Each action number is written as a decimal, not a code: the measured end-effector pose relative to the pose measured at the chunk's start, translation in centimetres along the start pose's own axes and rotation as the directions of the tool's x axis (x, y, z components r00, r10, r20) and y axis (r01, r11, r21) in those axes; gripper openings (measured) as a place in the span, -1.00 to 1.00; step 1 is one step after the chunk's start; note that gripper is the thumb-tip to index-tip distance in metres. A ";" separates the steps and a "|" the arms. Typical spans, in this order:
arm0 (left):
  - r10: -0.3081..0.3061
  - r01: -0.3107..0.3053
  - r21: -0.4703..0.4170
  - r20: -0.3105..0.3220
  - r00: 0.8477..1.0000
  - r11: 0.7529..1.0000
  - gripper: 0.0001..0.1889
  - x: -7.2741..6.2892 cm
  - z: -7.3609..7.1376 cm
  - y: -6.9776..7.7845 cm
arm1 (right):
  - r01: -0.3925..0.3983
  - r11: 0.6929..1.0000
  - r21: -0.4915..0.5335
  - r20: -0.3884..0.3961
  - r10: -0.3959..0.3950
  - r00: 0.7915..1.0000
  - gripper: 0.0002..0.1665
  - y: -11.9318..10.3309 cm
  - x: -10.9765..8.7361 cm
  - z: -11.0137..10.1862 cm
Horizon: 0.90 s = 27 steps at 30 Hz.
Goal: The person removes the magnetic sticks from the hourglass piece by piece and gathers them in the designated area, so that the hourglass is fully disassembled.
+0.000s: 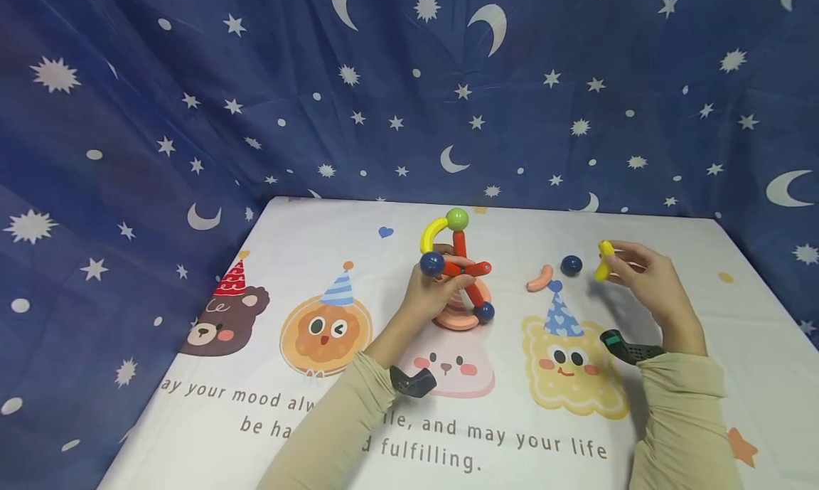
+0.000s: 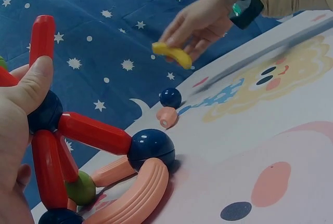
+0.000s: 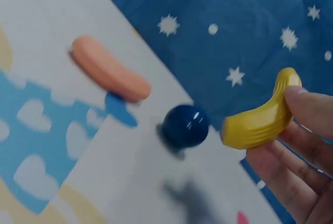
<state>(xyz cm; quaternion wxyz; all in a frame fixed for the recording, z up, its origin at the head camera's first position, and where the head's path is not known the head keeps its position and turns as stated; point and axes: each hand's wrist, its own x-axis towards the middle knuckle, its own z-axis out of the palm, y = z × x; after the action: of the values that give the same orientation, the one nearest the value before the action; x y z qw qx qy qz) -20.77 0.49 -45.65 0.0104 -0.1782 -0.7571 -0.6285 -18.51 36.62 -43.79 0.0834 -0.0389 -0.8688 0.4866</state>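
Mid-desk (image 1: 736, 319) we go: the ball-and-rod structure (image 1: 475, 293), the left hand (image 1: 435, 291) gripping it! To its right lies a loose curved rod (image 1: 540, 279); just right of that and slightly behind, a loose ball (image 1: 571, 265). Farther right, above the surface, the right hand (image 1: 649, 280) holds another curved rod (image 1: 603, 260). Behind everything, the curtain (image 1: 409, 95)!

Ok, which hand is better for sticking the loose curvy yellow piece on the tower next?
Probably the right hand: its fingers pinch the loose yellow piece up in the air. The left hand is busy gripping the tower, so it seems better for holding that steady.
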 end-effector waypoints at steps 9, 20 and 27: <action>0.007 -0.007 -0.019 0.010 1.000 1.000 -0.74 -0.5 -0.3 1.7 | -0.104 0.993 -0.061 -0.001 0.104 0.995 -0.35 1.4 0.1 0.8; 0.025 -0.023 -0.068 0.029 0.999 0.997 -0.72 -1.1 -0.8 3.2 | -0.204 0.946 -0.254 -0.026 0.204 0.979 -0.39 1.8 0.0 1.8; 0.024 -0.022 -0.075 0.035 0.999 0.997 -0.71 -1.1 -0.7 3.2 | -0.254 0.901 -0.352 -0.067 0.246 0.967 -0.40 2.0 0.2 2.3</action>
<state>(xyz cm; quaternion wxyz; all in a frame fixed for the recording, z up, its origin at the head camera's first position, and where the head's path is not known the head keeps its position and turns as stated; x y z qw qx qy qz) -18.98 0.03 -42.70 -0.0027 -0.1984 -0.7309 -0.6530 -19.21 35.79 -46.69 0.0209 -0.1696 -0.9295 0.3267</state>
